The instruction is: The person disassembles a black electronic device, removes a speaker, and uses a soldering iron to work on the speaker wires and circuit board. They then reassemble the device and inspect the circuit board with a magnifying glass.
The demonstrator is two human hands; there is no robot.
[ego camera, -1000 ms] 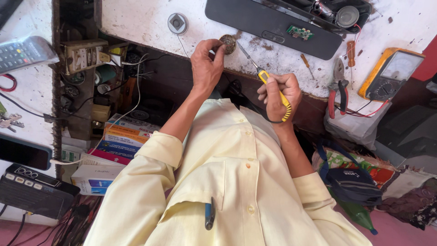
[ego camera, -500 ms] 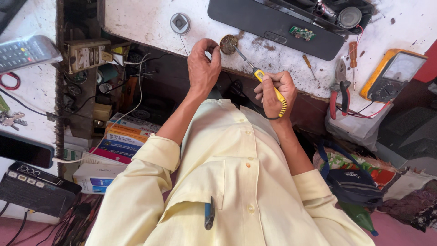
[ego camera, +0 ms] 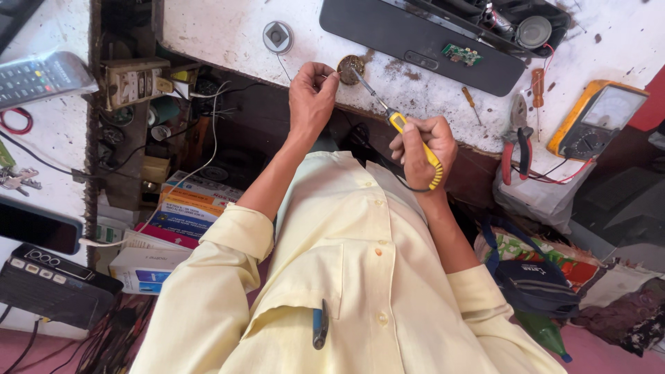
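Note:
My left hand (ego camera: 312, 97) reaches to the edge of the white workbench (ego camera: 228, 34), fingertips pinched on a thin wire right beside a small round brown tin (ego camera: 350, 68). My right hand (ego camera: 418, 149) grips the yellow handle of a soldering iron (ego camera: 388, 114). Its metal tip points up-left and rests on the tin. A dark cord runs from the handle back toward my pale yellow shirt.
A long black speaker bar (ego camera: 422, 41) with a green circuit board lies beyond the tin. Right of it are screwdrivers (ego camera: 537, 86), red-handled pliers (ego camera: 516, 142) and a yellow multimeter (ego camera: 596, 121). A round grey part (ego camera: 278, 37), a remote (ego camera: 41, 76) and stacked boxes (ego camera: 166, 221) are on the left.
The soldering iron tip has shifted a little left onto the round tin. My left hand stays pinched beside it; my right hand barely moves.

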